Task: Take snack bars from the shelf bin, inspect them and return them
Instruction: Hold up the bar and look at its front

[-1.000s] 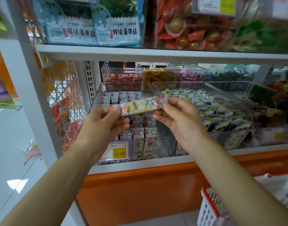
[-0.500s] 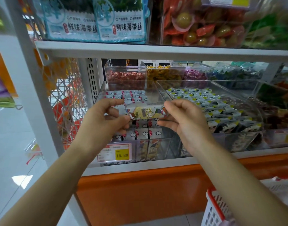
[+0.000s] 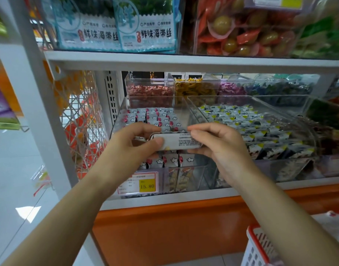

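Yellow price tag [image 3: 147,186] "15.80", snack bar [image 3: 179,141] print unreadable

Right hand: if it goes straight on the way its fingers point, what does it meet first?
The right hand points leftward along the snack bar it pinches, so it would likely meet the left hand gripping the other end; depth unclear.

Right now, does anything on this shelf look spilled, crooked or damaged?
Nothing stands out. The left hand and right hand hold one snack bar level over the clear bin, printed back up, wrapper apparently intact. The bars in the bin lie in neat rows, and the price tag sits straight.
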Available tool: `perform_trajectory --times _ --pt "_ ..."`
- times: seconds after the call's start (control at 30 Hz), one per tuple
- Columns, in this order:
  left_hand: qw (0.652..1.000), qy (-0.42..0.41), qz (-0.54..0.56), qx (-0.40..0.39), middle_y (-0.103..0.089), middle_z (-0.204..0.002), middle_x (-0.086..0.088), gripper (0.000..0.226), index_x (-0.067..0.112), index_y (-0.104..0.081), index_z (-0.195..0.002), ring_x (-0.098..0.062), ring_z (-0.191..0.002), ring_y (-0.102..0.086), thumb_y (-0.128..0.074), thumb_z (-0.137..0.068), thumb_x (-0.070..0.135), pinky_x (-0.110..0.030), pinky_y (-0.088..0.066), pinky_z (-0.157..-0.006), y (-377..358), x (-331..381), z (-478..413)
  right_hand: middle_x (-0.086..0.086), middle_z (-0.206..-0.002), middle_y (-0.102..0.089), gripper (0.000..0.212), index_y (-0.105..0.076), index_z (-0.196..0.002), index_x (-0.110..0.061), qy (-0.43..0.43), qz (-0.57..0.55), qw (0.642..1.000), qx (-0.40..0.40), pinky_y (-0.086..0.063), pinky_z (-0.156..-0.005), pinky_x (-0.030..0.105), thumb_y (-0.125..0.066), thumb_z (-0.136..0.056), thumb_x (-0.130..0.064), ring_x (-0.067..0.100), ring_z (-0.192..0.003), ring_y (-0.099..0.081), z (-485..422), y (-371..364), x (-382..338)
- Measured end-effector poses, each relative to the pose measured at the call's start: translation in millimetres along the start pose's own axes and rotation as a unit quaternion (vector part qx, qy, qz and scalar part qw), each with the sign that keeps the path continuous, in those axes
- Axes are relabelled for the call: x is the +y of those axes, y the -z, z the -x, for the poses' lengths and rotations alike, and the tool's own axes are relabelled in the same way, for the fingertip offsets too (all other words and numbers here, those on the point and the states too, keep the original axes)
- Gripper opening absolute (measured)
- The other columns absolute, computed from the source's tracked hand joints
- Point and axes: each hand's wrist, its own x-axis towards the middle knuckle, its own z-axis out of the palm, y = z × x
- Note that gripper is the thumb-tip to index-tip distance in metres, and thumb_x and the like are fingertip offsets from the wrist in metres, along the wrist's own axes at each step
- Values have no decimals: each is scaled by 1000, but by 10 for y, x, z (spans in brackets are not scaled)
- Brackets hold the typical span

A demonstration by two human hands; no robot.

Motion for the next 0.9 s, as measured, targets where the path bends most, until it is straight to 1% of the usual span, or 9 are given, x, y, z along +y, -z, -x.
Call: perform_trajectory --times 0.13,0.23,0.3,0.37,0.43,0.53,0.6,0.77,0.9 --pt "999 -20 -37 -27 -67 -96 -1 30 39 -63 -99 -14 -82 -68 -66 -70 42 -30 -54 -77 -1 19 17 3 -75 -70 16 -72 -68 -26 27 75 996 38 -55 -76 54 -67 -82 -21 29 -83 -66 -12 9 -4" --pt "998 -15 -48 -32 -66 -94 -5 23 35 -64 -93 -20 -84 -65 -70 -72 39 -35 -54 -79 -22 28 12 10 -71 -67 17 -70 -67 -20 59 111 990 56 -53 -71 57 -65 -84 -21 32 -78 -64 -6 -13 -10" --pt "999 -8 -25 -36 -67 -88 -8 17 26 -65 -87 -21 -78 -66 -70 -74 34 -33 -55 -75 -32 39 3 5 -69 -67 19 -69 -66 -20 80 137 986 50 -54 -69 54 -65 -85 -21 25 -73 -65 -3 -23 -14" --pt "999 -1 -11 -42 -68 -83 -7 27 19 -65 -83 -18 -69 -66 -69 -67 41 -25 -56 -67 -25 62 3 -7 -65 -67 18 -69 -69 -24 88 148 984 36 -56 -69 47 -64 -85 -20 12 -68 -64 6 -31 -27" --pt "999 7 -9 -47 -68 -80 -6 32 16 -66 -81 -19 -68 -66 -68 -63 43 -24 -57 -63 -3 76 -17 -13 -64 -66 19 -69 -70 -25 89 146 985 25 -56 -67 40 -64 -86 -18 6 -66 -62 1 -26 -27" --pt "998 28 -11 -49 -67 -81 -7 16 9 -64 -78 -20 -69 -65 -70 -77 24 -29 -57 -63 -1 72 -57 -16 -64 -65 19 -68 -70 -26 109 155 982 8 -50 -60 17 -64 -86 -18 -1 -64 -60 -2 -17 -21" --pt "999 33 -9 -35 -66 -76 -6 15 5 -61 -75 -14 -63 -64 -65 -83 17 -24 -54 -57 -12 75 -89 -18 -66 -66 18 -68 -70 -27 121 167 979 -1 -44 -58 8 -64 -86 -17 -3 -66 -60 -4 -27 -33" --pt "998 43 -8 -41 -70 -73 -6 17 3 -67 -73 -18 -63 -69 -65 -82 17 -18 -54 -53 28 80 -125 -15 -71 -69 16 -69 -73 -27 127 171 977 1 -47 -59 11 -64 -85 -18 -1 -68 -62 -17 14 -16" --pt "997 -1 -60 -56 -72 -74 3 14 9 -72 -73 -9 -60 -68 -64 -81 17 -13 -51 -52 84 116 -119 -15 -70 -69 19 -69 -70 -32 116 155 981 -12 -51 -64 18 -65 -84 -19 0 -69 -63 -14 48 -27"
